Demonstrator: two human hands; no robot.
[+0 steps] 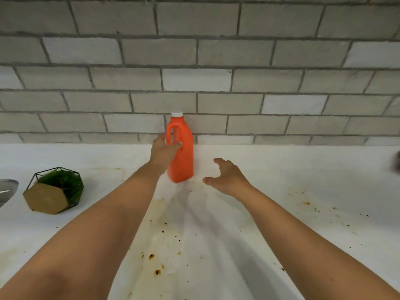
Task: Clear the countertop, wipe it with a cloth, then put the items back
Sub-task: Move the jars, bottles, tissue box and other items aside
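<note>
An orange bottle with a white cap and a moulded handle stands upright on the white countertop, against the grey brick wall. My left hand grips its handle, thumb across the front of the handle and fingers behind it. My right hand hovers just right of the bottle's base, fingers spread and loosely bent, holding nothing. The countertop is marked with brown stains and dark specks in the middle and to the right.
A small green plant in a gold geometric pot with a black wire frame sits at the left. A metal sink edge shows at the far left. A dark blurred object is at the right border.
</note>
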